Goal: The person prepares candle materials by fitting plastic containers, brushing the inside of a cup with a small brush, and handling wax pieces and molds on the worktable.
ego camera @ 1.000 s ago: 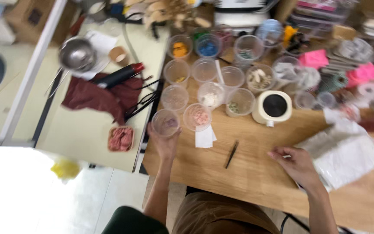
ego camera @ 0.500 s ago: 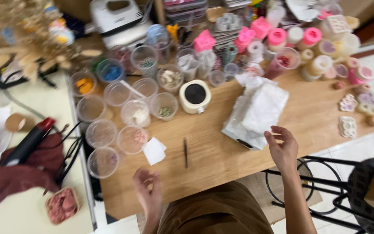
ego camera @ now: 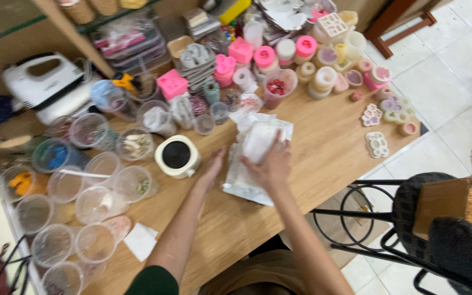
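While the right hand (ego camera: pixel 271 164) presses flat, fingers spread, on the white plastic bag (ego camera: pixel 255 155) lying on the desk (ego camera: pixel 323 158), the left hand (ego camera: pixel 211 172) — fingers together — rests beside it, near the cream jar (ego camera: pixel 177 157), seemingly steadying

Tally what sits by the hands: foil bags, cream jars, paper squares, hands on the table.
Foil bag of white material: 1, under the right hand
Cream jar with black lid: 1, beside the left hand
White paper square: 1
Hands: 2
Total: 5
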